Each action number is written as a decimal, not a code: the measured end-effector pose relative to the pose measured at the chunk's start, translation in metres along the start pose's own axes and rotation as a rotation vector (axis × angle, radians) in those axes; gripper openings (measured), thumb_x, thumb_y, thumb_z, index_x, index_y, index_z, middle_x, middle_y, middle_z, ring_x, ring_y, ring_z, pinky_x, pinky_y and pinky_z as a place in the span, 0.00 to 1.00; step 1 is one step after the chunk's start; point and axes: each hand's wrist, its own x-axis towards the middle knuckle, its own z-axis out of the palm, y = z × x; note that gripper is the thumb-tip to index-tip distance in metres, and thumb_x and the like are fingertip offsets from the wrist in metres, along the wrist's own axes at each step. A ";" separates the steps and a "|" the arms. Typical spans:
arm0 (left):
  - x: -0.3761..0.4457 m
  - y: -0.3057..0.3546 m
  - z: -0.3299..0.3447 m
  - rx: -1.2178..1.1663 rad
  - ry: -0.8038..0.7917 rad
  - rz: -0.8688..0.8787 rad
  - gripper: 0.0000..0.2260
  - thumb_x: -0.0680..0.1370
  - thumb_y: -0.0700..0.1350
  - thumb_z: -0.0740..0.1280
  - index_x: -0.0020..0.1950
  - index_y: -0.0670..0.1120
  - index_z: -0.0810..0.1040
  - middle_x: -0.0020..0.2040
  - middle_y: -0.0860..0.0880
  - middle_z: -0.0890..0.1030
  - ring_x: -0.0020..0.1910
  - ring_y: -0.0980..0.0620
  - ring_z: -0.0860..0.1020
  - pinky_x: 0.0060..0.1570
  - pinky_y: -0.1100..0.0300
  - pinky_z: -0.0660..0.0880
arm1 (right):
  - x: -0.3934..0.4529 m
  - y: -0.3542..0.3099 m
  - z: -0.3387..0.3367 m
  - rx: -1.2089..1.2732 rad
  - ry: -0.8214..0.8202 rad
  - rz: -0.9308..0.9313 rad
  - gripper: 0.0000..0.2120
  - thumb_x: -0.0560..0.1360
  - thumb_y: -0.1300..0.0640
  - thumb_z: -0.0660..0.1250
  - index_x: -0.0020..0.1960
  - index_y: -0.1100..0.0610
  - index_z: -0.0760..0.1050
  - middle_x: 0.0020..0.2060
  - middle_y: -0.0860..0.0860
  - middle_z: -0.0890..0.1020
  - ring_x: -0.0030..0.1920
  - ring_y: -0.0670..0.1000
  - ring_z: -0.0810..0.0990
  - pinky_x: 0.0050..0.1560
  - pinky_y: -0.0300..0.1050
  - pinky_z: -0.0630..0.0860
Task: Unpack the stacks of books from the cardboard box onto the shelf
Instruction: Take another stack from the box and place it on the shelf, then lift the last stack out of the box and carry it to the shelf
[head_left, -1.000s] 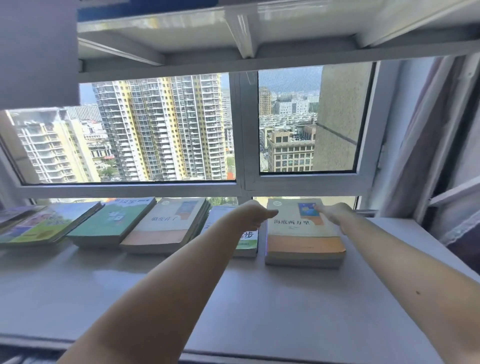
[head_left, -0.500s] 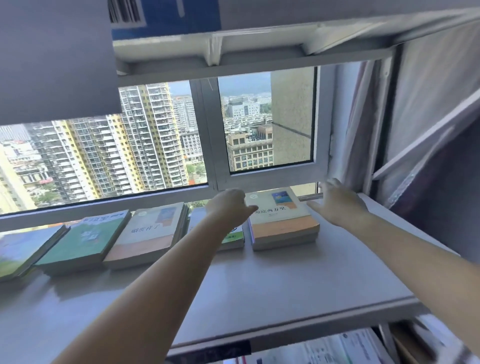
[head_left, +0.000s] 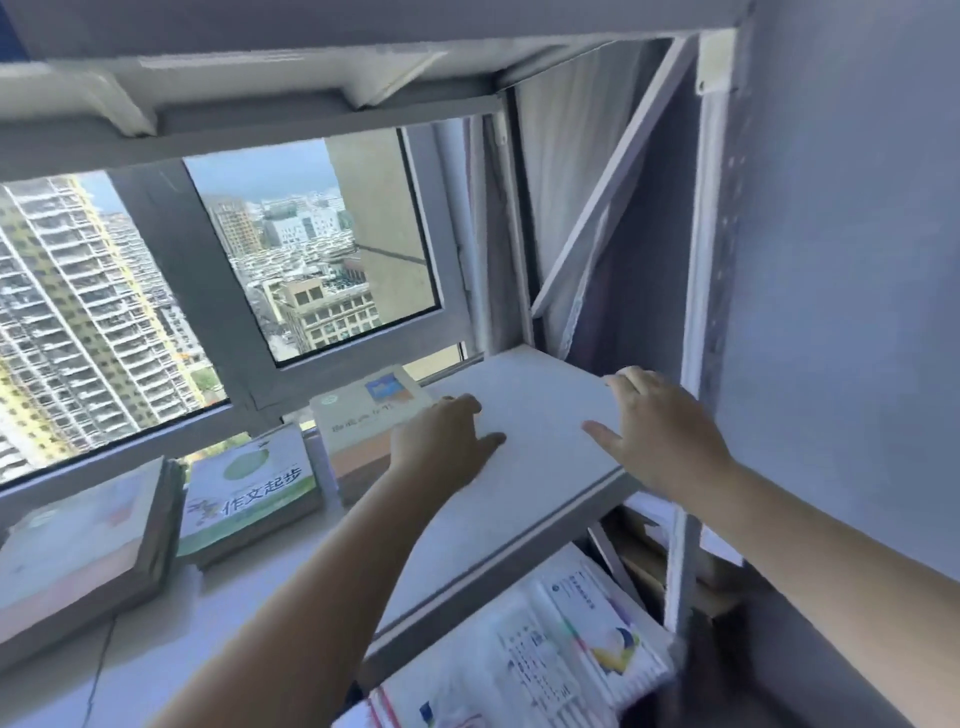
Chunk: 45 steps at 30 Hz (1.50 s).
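Books (head_left: 371, 415) lie stacked on the shelf (head_left: 524, 415) by the window; left hand (head_left: 441, 444) and right hand (head_left: 665, 431) hover open, empty, beside them. Stacks look stiff, probably heavy: grip both side edges.

Single view, head-worn wide-angle camera. It looks forward and slightly down along both outstretched forearms onto the grey shelf (head_left: 524, 415), close in. It faces the window (head_left: 311, 260) behind the shelf, frame tilted, so the shelf edge runs diagonally. The shelf's right end lies centre; the lower tier shows beneath.
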 end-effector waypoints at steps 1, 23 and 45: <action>0.001 0.017 0.005 -0.004 -0.001 0.038 0.24 0.77 0.62 0.63 0.69 0.53 0.71 0.66 0.52 0.76 0.65 0.50 0.75 0.60 0.51 0.73 | -0.011 0.015 -0.005 -0.006 0.001 0.026 0.28 0.78 0.38 0.60 0.67 0.58 0.71 0.61 0.52 0.77 0.61 0.55 0.75 0.59 0.48 0.73; -0.144 0.420 0.153 -0.282 -0.373 0.479 0.21 0.75 0.62 0.64 0.65 0.54 0.74 0.58 0.56 0.80 0.58 0.52 0.78 0.57 0.53 0.75 | -0.366 0.337 -0.095 -0.069 -0.103 0.568 0.26 0.79 0.41 0.61 0.71 0.56 0.69 0.66 0.53 0.75 0.64 0.57 0.74 0.59 0.53 0.74; -0.220 0.487 0.512 -0.188 -0.884 0.429 0.24 0.77 0.60 0.63 0.71 0.52 0.70 0.66 0.52 0.77 0.62 0.51 0.77 0.56 0.54 0.76 | -0.544 0.451 0.191 0.083 -0.419 0.884 0.27 0.79 0.44 0.62 0.71 0.58 0.69 0.64 0.55 0.76 0.62 0.58 0.76 0.58 0.54 0.76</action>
